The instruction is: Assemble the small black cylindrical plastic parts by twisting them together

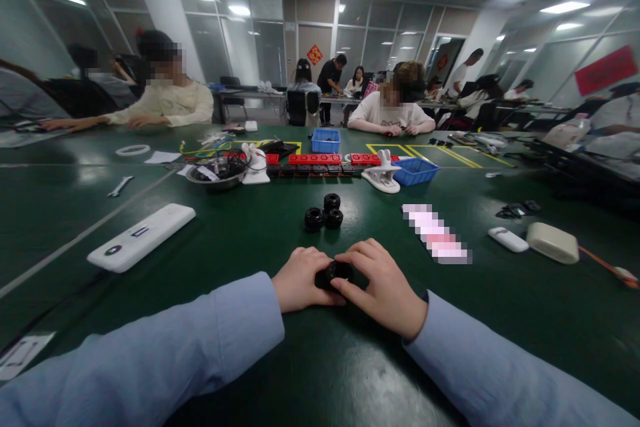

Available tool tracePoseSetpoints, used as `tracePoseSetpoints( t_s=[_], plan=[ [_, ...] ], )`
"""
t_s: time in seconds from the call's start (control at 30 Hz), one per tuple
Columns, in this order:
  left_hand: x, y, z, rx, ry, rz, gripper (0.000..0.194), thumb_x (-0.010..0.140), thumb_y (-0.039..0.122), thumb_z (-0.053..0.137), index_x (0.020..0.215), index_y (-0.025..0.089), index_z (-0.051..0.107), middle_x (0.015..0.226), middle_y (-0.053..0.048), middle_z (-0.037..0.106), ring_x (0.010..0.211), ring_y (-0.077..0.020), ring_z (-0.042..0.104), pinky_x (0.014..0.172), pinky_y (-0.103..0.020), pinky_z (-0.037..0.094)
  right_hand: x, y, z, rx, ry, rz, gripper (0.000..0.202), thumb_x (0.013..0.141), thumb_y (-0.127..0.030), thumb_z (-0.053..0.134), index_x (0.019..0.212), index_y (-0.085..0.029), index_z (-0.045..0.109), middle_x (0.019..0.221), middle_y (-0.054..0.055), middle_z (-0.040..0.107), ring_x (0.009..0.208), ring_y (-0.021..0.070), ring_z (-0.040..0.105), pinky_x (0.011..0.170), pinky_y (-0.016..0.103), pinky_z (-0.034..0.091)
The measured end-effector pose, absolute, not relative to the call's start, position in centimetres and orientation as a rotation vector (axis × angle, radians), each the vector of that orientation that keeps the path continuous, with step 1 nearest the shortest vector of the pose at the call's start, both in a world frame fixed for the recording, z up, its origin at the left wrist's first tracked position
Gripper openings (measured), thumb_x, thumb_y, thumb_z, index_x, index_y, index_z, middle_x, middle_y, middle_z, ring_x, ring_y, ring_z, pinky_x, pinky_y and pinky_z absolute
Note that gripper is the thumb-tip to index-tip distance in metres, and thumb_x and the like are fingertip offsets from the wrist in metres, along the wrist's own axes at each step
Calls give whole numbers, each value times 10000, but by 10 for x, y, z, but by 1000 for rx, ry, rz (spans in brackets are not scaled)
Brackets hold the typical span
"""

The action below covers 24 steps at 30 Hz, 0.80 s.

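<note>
Close to me, my left hand (306,279) and my right hand (379,287) both grip one black toy tire (340,272) just above the green table. The left fingers and thumb close on its left side, while the right thumb and fingers pinch it from the right. Its round opening faces up towards me; the fingers hide much of its rim. A little beyond the hands, three black toy wheels stand in a tight group: one at the back (331,201), one at the left (314,218) and one at the right (335,217).
A white power bank-like device (143,237) lies left, a blurred-out phone (435,233) right. Farther back are a red-and-black strip (315,160), white clips (383,173), a blue bin (416,172) and a metal bowl of cables (220,183). A person (393,107) sits opposite.
</note>
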<state>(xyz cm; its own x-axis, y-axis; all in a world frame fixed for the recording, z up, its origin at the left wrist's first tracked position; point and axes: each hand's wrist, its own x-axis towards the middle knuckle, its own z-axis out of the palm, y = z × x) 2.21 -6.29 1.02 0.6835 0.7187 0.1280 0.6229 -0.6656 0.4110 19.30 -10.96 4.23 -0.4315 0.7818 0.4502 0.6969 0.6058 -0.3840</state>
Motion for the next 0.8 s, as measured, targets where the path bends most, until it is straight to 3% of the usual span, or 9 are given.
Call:
tracePoseSetpoints(
  t_s=[0.43, 0.8],
  plan=[
    [22, -62, 9, 2552, 1033, 415, 427, 628, 535, 672, 845, 175, 598, 811, -15, 616, 802, -209, 544, 720, -337, 378, 192, -111, 42, -1114, -2237, 199, 169, 799, -250, 554, 924, -148, 603, 833, 72, 577, 793, 201, 492, 710, 357, 435],
    [20, -63, 10, 2531, 1041, 395, 468, 661, 571, 625, 883, 160, 601, 841, -37, 612, 824, -222, 537, 754, -347, 383, 193, -113, 43, -984, -2324, 269, 291, 865, -281, 442, 1086, -149, 576, 1010, 92, 606, 850, 212, 483, 759, 384, 411]
  ],
)
